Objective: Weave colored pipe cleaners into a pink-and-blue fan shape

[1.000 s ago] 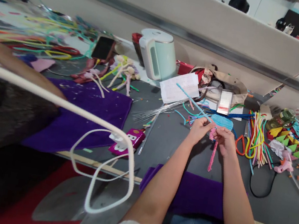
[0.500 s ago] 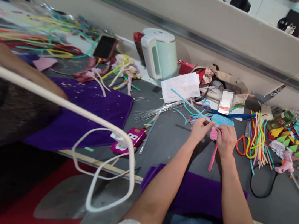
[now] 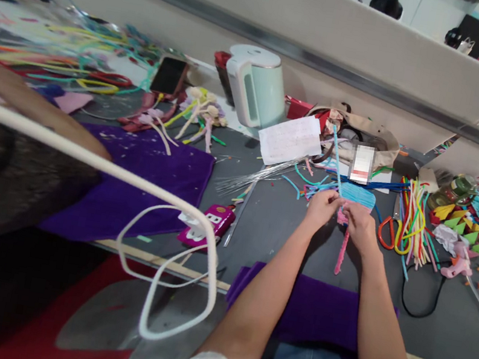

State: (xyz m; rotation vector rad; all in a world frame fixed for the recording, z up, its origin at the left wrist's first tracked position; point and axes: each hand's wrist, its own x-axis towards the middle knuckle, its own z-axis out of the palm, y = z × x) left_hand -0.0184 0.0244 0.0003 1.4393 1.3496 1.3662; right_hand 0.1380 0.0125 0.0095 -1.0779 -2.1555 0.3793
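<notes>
Aiming a pinched blue pipe cleaner point(image 3: 337, 159) at the worktop's point(image 3: 273, 222) back edge, left hand point(image 3: 323, 208) faces right hand point(image 3: 361, 225), pinching pink chenille point(image 3: 342, 218).

2 hands point(image 3: 322, 209), 1 kettle point(image 3: 269, 94), 2 purp. cloths point(image 3: 156, 184)

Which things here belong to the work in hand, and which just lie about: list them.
Apparently in the work:
blue fuzzy stem, at the left hand's fingertips
blue ribbed piece, just beyond the hands
pink fuzzy strip, below the right hand

Probably just lying about:
kettle
phone
glass jar
</notes>
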